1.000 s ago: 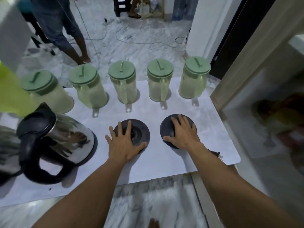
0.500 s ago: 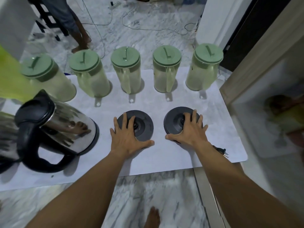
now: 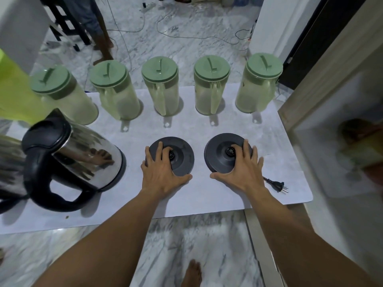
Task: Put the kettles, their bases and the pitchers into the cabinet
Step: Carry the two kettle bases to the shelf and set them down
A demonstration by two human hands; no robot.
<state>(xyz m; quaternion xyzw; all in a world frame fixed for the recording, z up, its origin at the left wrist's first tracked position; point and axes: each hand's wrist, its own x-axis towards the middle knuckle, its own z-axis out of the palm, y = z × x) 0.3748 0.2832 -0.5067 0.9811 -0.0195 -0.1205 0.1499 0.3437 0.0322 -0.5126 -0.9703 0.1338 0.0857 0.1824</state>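
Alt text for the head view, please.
A person's left hand rests on the left base and right hand on the right base, both black discs on a white mat. Behind stand five green-lidded pitchers in a row; a steel kettle stands left, a plug lies right.

Grey-veined marble floor (image 3: 207,255), white mat (image 3: 238,195), loose cables (image 3: 165,32), black chair frame (image 3: 66,27), white wall corner (image 3: 275,23)

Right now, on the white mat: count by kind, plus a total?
Pitchers: 5
Kettle bases: 2
Kettles: 2 (the second is cut off at the left edge, so likely a kettle)
Total: 9
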